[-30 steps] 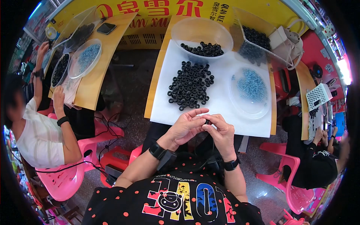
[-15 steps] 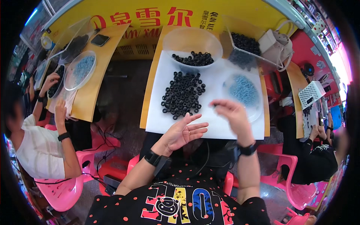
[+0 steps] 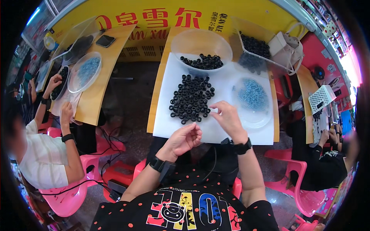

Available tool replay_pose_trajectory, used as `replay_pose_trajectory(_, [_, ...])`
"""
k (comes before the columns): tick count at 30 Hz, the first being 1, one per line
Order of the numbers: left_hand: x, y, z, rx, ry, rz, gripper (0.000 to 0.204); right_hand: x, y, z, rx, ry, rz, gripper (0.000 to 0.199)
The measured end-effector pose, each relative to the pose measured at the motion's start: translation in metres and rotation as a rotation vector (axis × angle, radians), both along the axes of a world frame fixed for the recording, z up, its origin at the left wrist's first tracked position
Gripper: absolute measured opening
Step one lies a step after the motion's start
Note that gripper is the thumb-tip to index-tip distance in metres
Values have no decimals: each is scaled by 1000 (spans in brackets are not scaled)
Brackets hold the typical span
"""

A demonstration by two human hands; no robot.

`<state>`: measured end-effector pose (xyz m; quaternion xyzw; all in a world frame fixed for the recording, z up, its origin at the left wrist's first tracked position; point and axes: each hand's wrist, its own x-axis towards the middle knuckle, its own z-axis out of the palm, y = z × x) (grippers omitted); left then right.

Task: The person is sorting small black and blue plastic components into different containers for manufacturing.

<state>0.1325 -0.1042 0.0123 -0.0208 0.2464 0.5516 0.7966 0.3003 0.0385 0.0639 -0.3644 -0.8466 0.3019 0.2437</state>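
Note:
My left hand hovers palm-up at the near edge of the white sheet, fingers loosely curled and apart, with nothing visible in it. My right hand is over the sheet, just right of a pile of black rings. Its fingertips are pinched together beside the pile, and whatever they may hold is too small to see. A clear dish of small blue pieces sits right of that hand. Beyond the pile, a clear bowl holds more black rings.
A tray of black rings and a white bag stand at the back right. On the left, another person works at a wooden table with similar dishes. Pink chairs stand around, and another worker sits on the right.
My hands were together at the sheet's near edge. The right hand reached out to the blue dish and has come back left beside the black rings. The left hand's fingers have curled.

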Motion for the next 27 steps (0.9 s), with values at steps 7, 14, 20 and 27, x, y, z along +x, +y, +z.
replay_pose_trajectory(7, [5,4,0,19,58,43,20,-3,-11,-15,-50,82,-96,25])
replay_pose_trajectory(14, [12,8,15,40,247,57,21,10,-49,39,-171,81,80,27])
replay_pose_trajectory(20, [14,14,7,66,250,-17,26,19,-38,61,-114,-81,260,33])
replay_pose_trajectory(27, [-10,20,25,150,73,10,26,-15,68,175,132,95,-13,21])
